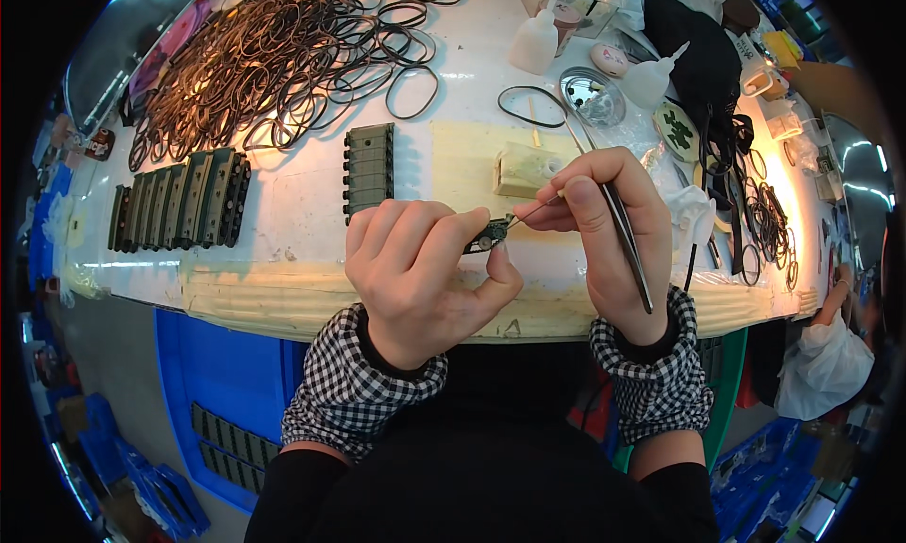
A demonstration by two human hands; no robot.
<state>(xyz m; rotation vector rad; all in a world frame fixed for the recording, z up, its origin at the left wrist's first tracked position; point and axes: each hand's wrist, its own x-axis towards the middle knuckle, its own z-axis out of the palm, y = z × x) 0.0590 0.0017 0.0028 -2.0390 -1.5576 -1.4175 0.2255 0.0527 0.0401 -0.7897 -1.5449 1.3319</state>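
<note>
My left hand (415,269) pinches a small dark green part (486,236) with round details between thumb and fingertips. Closed around slim metal tweezers (629,250), my right hand (618,232) also pinches a thin needle-like tool (538,208). The tool's tip is at the green part's right end; whether they touch, I cannot tell. Just beyond my fingers is a pale yellowish block (519,170). A row of joined dark green pieces (368,170) lies beyond my left hand, and a wider group of similar green pieces (179,203) sits farther left.
A large heap of dark rubber bands (274,62) covers the far left. White squeeze bottles (535,41), a round metal dish (593,96) and a disc with green bits (676,131) stand at the back right. Blue trays (222,354) lie below the table edge. Another person's white sleeve (826,368) shows at right.
</note>
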